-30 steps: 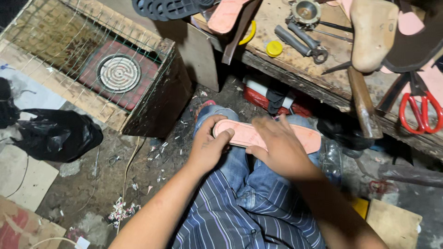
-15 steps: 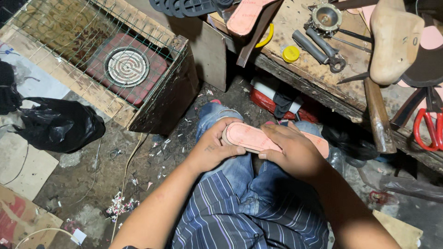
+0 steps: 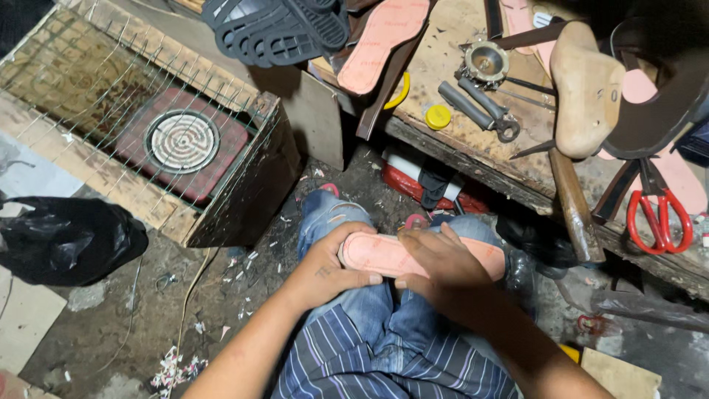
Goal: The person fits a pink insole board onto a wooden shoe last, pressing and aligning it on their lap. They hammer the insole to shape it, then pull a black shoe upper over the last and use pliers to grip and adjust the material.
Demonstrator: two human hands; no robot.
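A pink shoe insole [image 3: 384, 255] lies across my knees, over blue jeans. My left hand [image 3: 330, 267] grips its left end, thumb along the near edge. My right hand [image 3: 437, 260] presses flat on the middle of the insole and covers much of it. The insole's right end [image 3: 487, 255] shows past my right hand.
A wooden workbench [image 3: 458, 81] ahead carries black soles [image 3: 284, 26], another pink insole [image 3: 384, 41], a wooden shoe last [image 3: 587, 89], red scissors [image 3: 657, 214], a hammer [image 3: 572, 207], a yellow cap [image 3: 438, 117]. A wire-covered box with an electric hotplate [image 3: 182, 140] stands left, a black bag [image 3: 63, 240] on the dirt floor.
The camera view has shifted slightly; both hands stay on the pink insole on my knees, the right hand sliding a little along it.
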